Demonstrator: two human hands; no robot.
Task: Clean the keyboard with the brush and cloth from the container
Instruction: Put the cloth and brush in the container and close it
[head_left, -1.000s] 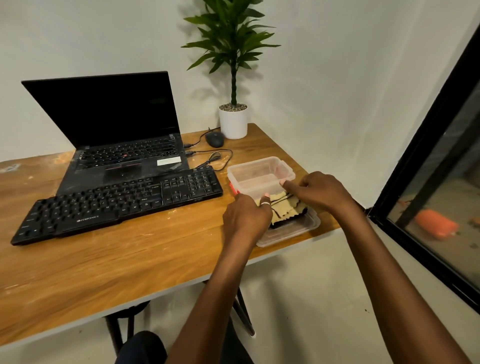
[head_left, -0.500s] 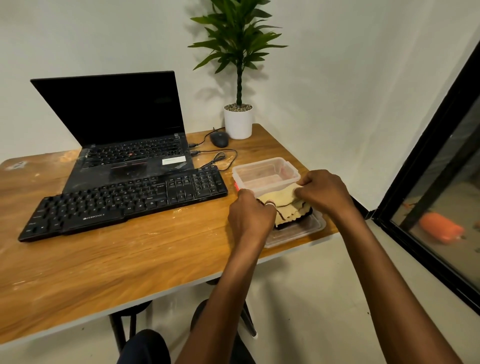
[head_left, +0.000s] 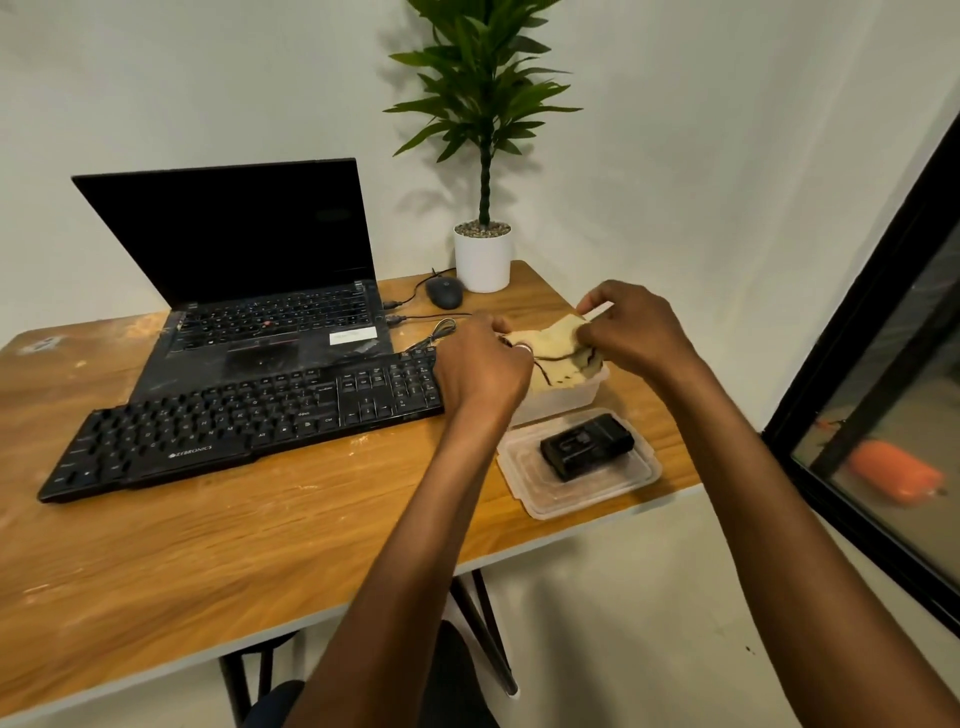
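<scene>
The cloth (head_left: 558, 345) has risen off the lid (head_left: 641, 475), baring the brush (head_left: 587, 447); left hand (head_left: 480, 369) and right hand (head_left: 631, 332) each pinch it above the container (head_left: 569, 397).

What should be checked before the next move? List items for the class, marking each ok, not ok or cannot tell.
1. The left hand and right hand grip the cloth: ok.
2. The cloth is clear of the container: cannot tell.
3. The cloth is spread flat: not ok, bunched.
4. The keyboard lies uncovered on the table: ok.
5. The black object on the lid is the brush: cannot tell.
</scene>
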